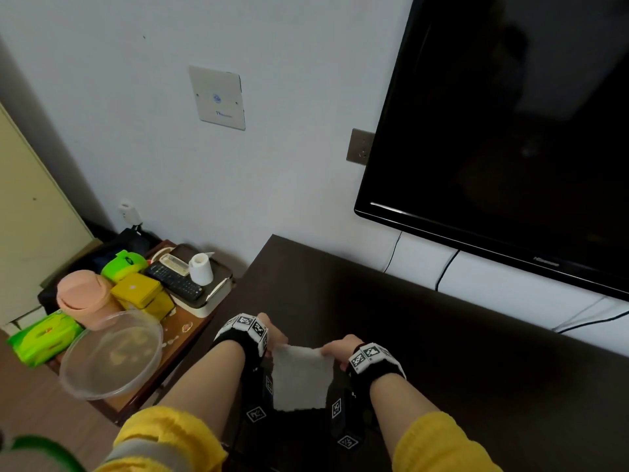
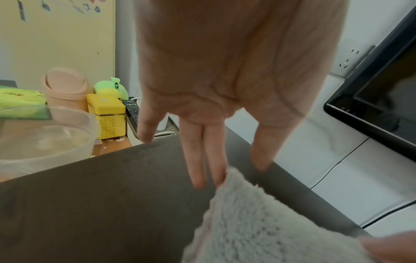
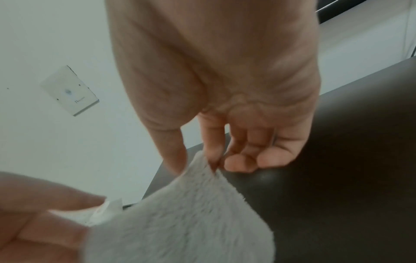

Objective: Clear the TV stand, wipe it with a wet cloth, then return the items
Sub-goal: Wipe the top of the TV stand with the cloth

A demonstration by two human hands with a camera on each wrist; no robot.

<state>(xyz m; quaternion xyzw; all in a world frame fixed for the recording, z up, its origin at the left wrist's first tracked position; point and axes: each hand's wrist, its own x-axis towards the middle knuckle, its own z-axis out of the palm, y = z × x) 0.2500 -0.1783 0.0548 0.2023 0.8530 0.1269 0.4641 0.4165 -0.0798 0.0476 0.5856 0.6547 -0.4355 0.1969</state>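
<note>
A white fluffy cloth (image 1: 301, 379) hangs spread between my two hands over the bare dark top of the TV stand (image 1: 459, 362). My left hand (image 1: 274, 340) pinches its upper left corner. In the left wrist view that corner of the cloth (image 2: 258, 222) sits at the tips of my long fingers (image 2: 216, 160), with the thumb beside it. My right hand (image 1: 335, 349) holds the upper right corner. In the right wrist view the thumb and forefinger of my right hand (image 3: 193, 163) nip the cloth (image 3: 191, 213), the other fingers curled.
Left of the stand, a low wooden side table (image 1: 190, 330) carries a clear plastic bowl (image 1: 112, 352), pink bin (image 1: 85, 298), yellow tin (image 1: 139, 291), green tissue pack (image 1: 44, 335), remote (image 1: 175, 281) and paper roll (image 1: 200, 269). A black TV (image 1: 510, 131) hangs above, cables behind.
</note>
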